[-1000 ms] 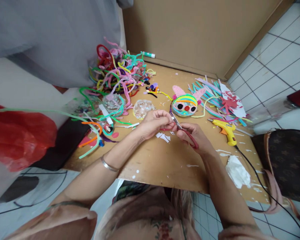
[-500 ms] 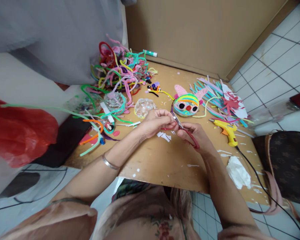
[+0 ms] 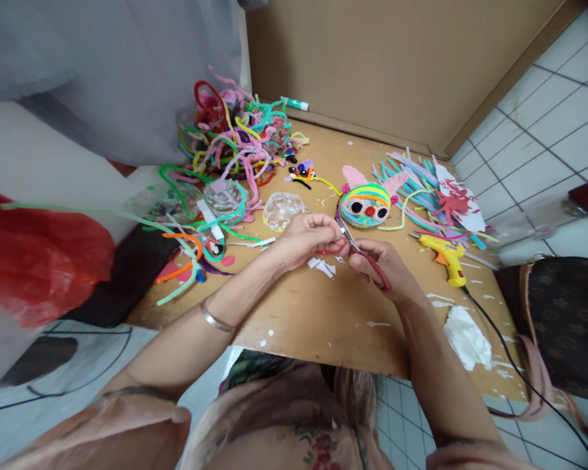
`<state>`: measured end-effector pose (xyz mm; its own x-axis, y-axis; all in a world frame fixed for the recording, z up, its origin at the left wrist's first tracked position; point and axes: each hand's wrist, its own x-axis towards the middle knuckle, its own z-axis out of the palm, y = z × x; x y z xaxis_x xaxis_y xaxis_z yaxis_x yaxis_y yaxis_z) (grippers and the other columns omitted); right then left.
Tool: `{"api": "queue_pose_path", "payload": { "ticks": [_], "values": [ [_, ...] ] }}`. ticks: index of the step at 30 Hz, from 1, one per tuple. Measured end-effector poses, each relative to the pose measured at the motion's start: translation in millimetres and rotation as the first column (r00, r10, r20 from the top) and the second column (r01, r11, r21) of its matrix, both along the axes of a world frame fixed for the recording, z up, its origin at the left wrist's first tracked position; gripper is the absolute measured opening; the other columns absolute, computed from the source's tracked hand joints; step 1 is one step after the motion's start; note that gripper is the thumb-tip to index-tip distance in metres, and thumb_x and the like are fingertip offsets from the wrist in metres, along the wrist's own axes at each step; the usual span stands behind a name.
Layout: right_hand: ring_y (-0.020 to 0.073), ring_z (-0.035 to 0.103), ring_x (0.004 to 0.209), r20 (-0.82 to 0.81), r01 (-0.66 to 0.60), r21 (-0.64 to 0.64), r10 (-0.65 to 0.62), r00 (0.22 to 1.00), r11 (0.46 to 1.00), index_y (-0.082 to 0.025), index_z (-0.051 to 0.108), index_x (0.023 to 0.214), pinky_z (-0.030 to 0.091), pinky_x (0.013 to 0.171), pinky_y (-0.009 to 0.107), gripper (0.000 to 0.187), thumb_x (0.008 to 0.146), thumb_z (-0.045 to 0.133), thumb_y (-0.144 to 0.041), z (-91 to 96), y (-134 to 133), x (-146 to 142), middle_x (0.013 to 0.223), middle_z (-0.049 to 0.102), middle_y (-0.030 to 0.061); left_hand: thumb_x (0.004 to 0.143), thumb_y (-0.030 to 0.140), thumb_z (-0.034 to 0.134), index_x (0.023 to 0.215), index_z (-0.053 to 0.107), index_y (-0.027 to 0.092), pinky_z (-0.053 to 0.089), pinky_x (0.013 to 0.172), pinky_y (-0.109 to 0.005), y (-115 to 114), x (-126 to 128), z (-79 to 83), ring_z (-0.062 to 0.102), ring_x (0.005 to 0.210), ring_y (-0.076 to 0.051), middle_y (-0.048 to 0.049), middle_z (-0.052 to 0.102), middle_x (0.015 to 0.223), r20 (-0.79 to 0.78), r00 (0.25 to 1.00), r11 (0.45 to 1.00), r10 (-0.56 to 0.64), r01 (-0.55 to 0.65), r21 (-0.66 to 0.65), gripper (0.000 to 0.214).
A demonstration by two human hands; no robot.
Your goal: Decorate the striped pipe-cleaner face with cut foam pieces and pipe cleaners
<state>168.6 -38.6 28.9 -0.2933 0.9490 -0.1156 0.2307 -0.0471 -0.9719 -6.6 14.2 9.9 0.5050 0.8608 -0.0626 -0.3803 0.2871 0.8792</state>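
My right hand [image 3: 394, 264] grips a pair of scissors [image 3: 379, 273] with red handles, the blades pointing up and left. Pinched between the fingertips of my left hand [image 3: 306, 240] is a small white paper piece [image 3: 342, 231], right at the blades. Most of that piece is hidden by fingers. White paper scraps [image 3: 322, 266] lie on the table below the hands. Just beyond the scissors sits a round figure [image 3: 367, 207] wound in colourful pipe cleaners, with pink ears, black eyes and a red nose. A clear round shape [image 3: 283, 210] lies beyond my left hand.
A tangled heap of pipe cleaners [image 3: 247, 140] fills the back left, with a glue stick [image 3: 295, 104] behind it. To the right lie more pipe cleaners [image 3: 414, 196], a yellow glue gun [image 3: 448, 258] with a black cord, and crumpled white tissue [image 3: 468, 338]. A brown bag [image 3: 563, 320] stands at the right edge.
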Motion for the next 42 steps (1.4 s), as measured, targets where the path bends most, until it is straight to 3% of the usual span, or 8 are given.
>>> {"api": "queue_pose_path", "payload": {
  "ticks": [11,31,42],
  "values": [
    [0.0047,0.03,0.044,-0.001,0.007,0.005,-0.007,1.0,1.0,-0.017,0.062,0.076,0.02,0.042,0.022,0.051,0.066,0.077,-0.064,-1.6,1.3,-0.2,0.054,0.041,-0.0078,0.067,0.014,0.071,0.064,0.062,0.012,0.051,0.063,-0.021,0.4,-0.4,-1.9,0.062,0.056,-0.007,-0.001,0.065,0.059,0.001,1.0,1.0,-0.006,0.006,-0.003,0.01],
    [0.0042,0.028,0.046,-0.008,0.023,-0.039,-0.023,1.0,0.999,-0.016,0.06,0.07,0.018,0.045,0.022,0.043,0.062,0.083,-0.053,-0.3,2.3,1.4,0.052,0.037,-0.0086,0.065,0.014,0.072,0.062,0.064,0.012,0.051,0.062,-0.022,4.0,-1.7,-3.0,0.062,0.057,-0.008,-0.0017,0.067,0.06,-0.015,0.999,0.999,-0.036,0.037,0.017,0.009],
    [0.006,0.029,0.048,0.034,-0.004,-0.022,0.005,0.999,1.0,-0.017,0.062,0.074,0.02,0.047,0.023,0.048,0.065,0.078,-0.061,-0.2,0.9,3.5,0.052,0.035,-0.0079,0.063,0.014,0.076,0.064,0.066,0.011,0.05,0.062,-0.021,7.9,-8.2,-1.4,0.064,0.059,-0.009,-0.0034,0.069,0.061,-0.055,0.994,0.995,-0.095,0.095,0.015,0.011]
  ]
}}
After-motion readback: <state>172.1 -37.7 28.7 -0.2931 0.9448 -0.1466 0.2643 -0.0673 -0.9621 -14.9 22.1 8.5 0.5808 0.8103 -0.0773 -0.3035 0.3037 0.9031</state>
